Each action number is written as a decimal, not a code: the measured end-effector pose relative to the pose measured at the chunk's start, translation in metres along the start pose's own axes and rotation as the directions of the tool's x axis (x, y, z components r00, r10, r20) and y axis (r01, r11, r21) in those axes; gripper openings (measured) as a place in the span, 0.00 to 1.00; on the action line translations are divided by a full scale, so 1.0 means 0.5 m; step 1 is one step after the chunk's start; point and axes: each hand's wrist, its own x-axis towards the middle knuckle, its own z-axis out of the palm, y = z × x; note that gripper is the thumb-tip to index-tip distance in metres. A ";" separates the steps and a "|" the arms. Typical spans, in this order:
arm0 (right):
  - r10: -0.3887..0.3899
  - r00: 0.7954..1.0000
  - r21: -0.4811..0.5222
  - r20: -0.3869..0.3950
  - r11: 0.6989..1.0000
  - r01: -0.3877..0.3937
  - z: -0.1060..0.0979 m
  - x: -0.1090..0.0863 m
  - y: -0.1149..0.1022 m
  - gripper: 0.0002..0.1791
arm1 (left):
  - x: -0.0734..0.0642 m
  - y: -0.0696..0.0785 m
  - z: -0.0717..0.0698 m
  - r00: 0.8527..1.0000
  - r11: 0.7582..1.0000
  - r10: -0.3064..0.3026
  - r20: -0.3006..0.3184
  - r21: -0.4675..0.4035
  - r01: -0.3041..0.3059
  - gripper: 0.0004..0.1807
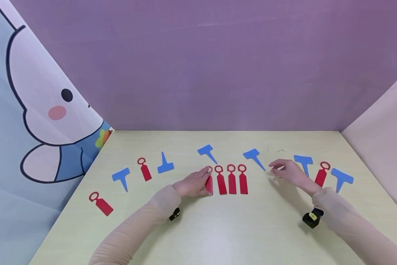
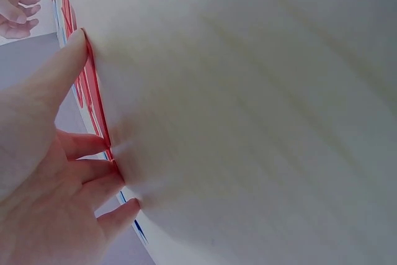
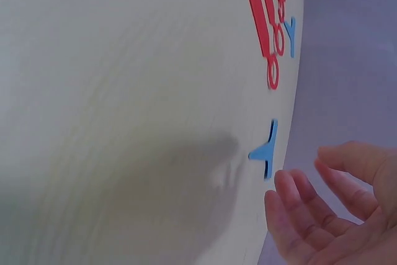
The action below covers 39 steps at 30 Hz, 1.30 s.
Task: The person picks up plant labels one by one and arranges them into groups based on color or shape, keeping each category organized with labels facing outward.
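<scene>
Red tags point(image 1: 232, 184) lie four abreast on the table point(image 1: 234, 228), rings farthest, the row's leftmost tag point(image 1: 209, 187) spanned by the left hand's point(image 1: 192, 184) spread thumb and fingers, apparently to square it up, while the right hand point(image 1: 289, 172), thumb and fingers apart, hovers empty near a blue tag point(image 1: 252, 154).

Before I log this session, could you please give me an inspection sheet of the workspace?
Surface: pale tabletop, small dark marks near the back edge.
Job's things: seven red tags, four of them in a row; six blue T-shaped pieces, spread apart.
Clutter: nothing seen.
Hands: left hand touches the row's leftmost tag; right hand holds nothing, above the tabletop.
Cables: nothing seen.
Surroundings: purple backdrop behind, cartoon-print sheet at left, pale sheet at right.
</scene>
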 end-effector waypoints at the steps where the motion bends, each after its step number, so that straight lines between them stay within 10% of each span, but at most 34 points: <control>1: -0.003 1.000 -0.004 -0.008 1.000 0.003 -0.004 -0.001 0.003 0.14 | 0.000 0.000 0.000 1.000 1.000 0.000 0.001 -0.002 0.000 0.46; 39: 0.089 0.994 -0.095 -0.066 0.991 -0.095 -0.135 -0.042 0.110 0.21 | 0.001 -0.002 0.002 1.000 1.000 0.013 -0.007 0.002 -0.013 0.46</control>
